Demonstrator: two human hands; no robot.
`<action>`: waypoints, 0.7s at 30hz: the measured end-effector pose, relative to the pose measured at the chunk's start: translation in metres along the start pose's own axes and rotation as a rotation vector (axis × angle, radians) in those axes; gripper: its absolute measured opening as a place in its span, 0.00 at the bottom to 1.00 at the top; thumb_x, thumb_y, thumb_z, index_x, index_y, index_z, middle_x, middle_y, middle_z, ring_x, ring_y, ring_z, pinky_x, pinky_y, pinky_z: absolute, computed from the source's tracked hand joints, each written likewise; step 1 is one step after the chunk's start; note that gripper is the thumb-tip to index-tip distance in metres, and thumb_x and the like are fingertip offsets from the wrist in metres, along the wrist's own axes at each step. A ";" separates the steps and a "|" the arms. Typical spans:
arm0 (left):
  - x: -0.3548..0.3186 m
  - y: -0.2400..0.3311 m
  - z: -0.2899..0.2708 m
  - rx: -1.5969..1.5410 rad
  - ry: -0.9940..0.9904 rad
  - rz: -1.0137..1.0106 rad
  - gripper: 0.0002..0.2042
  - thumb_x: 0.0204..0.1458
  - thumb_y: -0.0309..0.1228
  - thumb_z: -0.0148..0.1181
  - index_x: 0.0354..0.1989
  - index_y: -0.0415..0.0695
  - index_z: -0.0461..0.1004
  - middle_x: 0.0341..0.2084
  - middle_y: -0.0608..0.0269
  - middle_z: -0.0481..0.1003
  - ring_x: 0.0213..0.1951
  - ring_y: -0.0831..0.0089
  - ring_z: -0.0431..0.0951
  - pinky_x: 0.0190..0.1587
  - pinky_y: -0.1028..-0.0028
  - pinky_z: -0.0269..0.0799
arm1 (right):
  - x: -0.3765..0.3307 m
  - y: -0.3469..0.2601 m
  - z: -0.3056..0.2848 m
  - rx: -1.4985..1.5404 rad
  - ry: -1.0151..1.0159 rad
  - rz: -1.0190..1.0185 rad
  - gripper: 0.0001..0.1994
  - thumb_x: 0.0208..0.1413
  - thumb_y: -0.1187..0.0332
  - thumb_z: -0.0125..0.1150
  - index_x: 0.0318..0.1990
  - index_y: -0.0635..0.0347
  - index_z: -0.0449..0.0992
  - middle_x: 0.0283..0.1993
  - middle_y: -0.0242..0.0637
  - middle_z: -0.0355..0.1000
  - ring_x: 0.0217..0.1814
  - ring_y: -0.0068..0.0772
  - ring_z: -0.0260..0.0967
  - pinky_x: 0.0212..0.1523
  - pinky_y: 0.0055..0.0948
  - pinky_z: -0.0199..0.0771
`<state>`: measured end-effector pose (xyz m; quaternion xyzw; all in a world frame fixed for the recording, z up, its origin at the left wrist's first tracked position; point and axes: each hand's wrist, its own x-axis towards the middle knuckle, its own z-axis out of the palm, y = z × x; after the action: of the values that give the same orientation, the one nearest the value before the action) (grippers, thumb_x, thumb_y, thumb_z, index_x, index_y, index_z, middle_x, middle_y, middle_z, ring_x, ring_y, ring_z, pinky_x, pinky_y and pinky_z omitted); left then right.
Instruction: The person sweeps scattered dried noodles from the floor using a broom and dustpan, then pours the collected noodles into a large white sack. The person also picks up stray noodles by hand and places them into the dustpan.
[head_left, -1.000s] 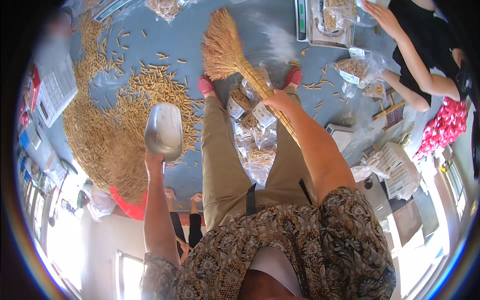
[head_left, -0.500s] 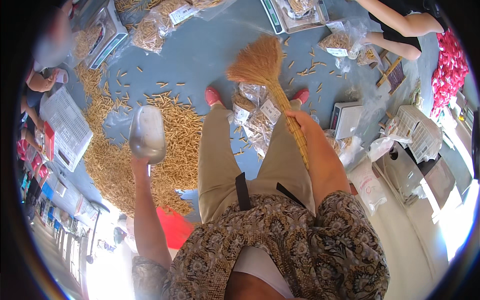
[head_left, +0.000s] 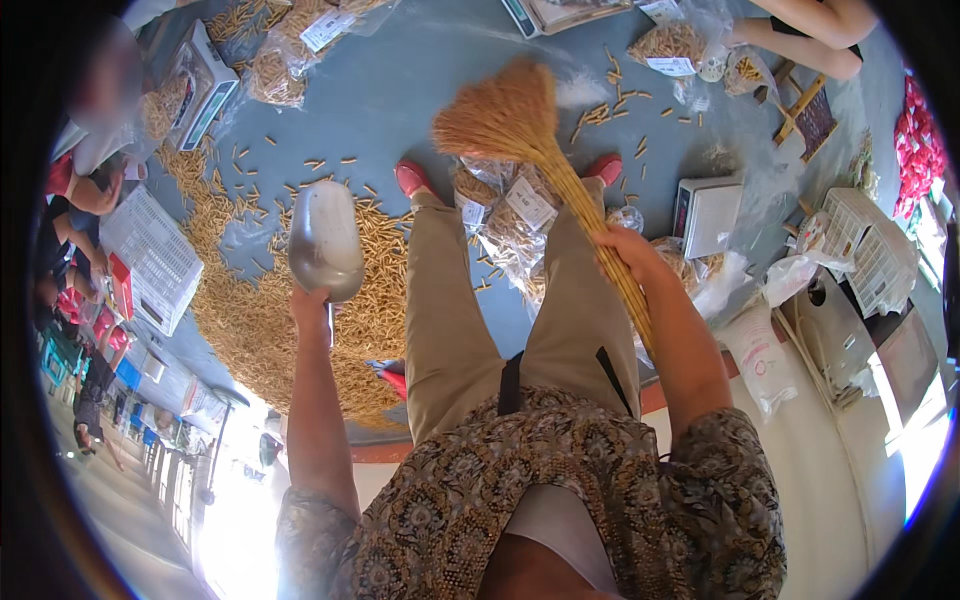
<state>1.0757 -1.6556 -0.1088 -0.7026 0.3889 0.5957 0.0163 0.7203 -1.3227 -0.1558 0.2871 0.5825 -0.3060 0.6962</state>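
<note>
We've got the left hand clenched round a metal scoop and the right hand gripping the broom. Looks like we're mid sweep-up: next the loose sticks beyond the broom need pushing toward the pile under the scoop.

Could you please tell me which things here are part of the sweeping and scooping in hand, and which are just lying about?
In use:
- straw broom, gripped by the right hand
- metal scoop, held by the left hand
- heap of loose tan sticks on the blue floor

Lying about:
- filled clear bags between the feet
- white scale
- white basket
</note>
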 end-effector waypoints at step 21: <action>-0.020 -0.014 0.000 -0.016 -0.015 0.003 0.22 0.32 0.20 0.45 0.43 0.38 0.62 0.25 0.59 0.69 0.19 0.74 0.69 0.17 0.77 0.64 | 0.010 -0.020 0.036 -0.982 0.181 -0.603 0.23 0.40 0.60 0.57 0.45 0.60 0.67 0.29 0.43 0.71 0.31 0.40 0.69 0.32 0.33 0.67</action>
<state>1.0844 -1.6353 -0.0979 -0.6977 0.3851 0.6040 0.0124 0.7297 -1.3641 -0.1610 -0.2231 0.7693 -0.1590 0.5772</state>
